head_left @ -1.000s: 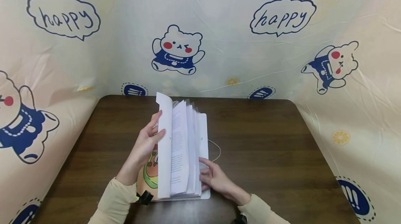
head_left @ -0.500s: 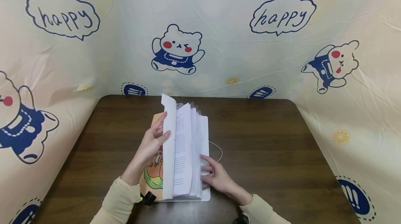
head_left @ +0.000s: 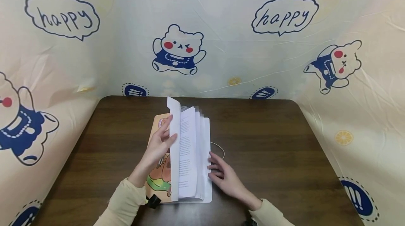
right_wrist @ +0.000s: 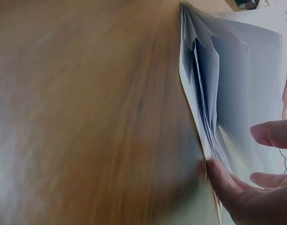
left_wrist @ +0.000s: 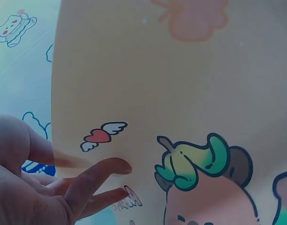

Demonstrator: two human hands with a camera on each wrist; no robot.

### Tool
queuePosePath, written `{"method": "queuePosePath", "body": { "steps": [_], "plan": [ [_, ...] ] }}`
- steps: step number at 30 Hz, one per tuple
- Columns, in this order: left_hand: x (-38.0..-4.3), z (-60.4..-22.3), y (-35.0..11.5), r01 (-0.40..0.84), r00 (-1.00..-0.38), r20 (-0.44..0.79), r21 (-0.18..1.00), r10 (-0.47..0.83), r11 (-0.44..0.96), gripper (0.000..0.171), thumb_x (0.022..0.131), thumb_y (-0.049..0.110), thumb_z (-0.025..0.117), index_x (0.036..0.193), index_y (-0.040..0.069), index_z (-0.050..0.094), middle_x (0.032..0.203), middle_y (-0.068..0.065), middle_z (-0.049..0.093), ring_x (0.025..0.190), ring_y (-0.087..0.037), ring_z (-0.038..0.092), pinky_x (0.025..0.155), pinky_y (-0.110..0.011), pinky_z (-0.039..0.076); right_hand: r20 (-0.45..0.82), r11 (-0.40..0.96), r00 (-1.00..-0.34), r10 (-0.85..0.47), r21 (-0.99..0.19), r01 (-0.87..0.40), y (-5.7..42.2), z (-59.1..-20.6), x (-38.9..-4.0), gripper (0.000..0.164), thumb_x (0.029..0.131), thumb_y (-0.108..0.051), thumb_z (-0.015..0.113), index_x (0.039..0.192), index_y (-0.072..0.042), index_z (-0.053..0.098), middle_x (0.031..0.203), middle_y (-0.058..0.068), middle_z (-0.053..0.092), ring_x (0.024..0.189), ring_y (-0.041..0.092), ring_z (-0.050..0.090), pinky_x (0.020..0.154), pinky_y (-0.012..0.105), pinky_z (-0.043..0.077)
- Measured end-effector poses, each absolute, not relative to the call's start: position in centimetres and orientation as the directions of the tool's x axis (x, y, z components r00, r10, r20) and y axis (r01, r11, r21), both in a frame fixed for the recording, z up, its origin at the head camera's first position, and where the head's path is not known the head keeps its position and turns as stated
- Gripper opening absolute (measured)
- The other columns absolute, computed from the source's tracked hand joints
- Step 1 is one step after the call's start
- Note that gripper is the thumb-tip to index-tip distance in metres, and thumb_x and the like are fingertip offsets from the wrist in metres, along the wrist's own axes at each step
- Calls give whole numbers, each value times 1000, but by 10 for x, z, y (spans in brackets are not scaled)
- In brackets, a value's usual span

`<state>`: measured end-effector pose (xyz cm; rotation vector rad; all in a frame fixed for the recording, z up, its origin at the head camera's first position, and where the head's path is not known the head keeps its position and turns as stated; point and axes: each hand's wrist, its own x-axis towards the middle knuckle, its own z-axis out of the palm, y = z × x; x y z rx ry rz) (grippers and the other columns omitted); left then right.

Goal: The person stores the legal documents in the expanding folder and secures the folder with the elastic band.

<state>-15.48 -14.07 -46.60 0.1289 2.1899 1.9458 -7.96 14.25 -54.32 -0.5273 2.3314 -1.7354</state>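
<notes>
A document folder (head_left: 207,141) with clear sleeves lies partly opened on the brown table. Its tan front cover (left_wrist: 115,79), printed with cartoon animals, is raised, and its white inner flap faces right. My left hand (head_left: 158,145) pinches that cover's edge, thumb on the white side and fingers on the printed side. Between the covers stand sleeves holding a printed sheet (head_left: 187,155). At the folder's right edge is my right hand (head_left: 226,176), fingers loosely bent; in the right wrist view one fingertip touches the edge while the thumb is apart from the sheets.
A thin elastic cord (head_left: 222,150) loops out from the folder's right side. The wooden table (head_left: 272,148) extends on both sides. A pale curtain (head_left: 227,43) with bear prints hangs around its back and sides.
My left hand has carried the raised cover a little to the right, showing more of the cartoon print. My right hand has drawn back from the sheets to the folder's right edge.
</notes>
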Motion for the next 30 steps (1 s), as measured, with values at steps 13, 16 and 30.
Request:
{"method": "queuePosePath", "body": {
  "steps": [13,16,30],
  "plan": [
    [-155,-480,-120,-24,-981,-71,967,180,254,76,111,3,58,177,14,23,176,-28,34,157,-46,43,127,-59,39,176,409,-911,-373,-850,-332,160,-545,-70,62,108,-15,71,162,5,46,165,26,54,146,47,57,119,47,54],
    [-154,-484,-115,-11,-982,-60,965,180,261,76,110,2,58,176,12,24,171,-29,41,155,-47,47,127,-61,39,156,470,-915,-371,-819,-330,163,-544,-67,64,108,-19,72,163,0,48,167,19,54,151,42,54,123,40,51],
    [-157,-504,-88,49,-983,-28,915,183,400,74,107,4,62,174,8,30,161,-28,55,149,-48,55,120,-66,47,-15,567,-869,-494,-764,-308,164,-541,-54,76,106,-37,74,172,-29,39,178,24,35,166,52,26,124,79,33]
  ]
}}
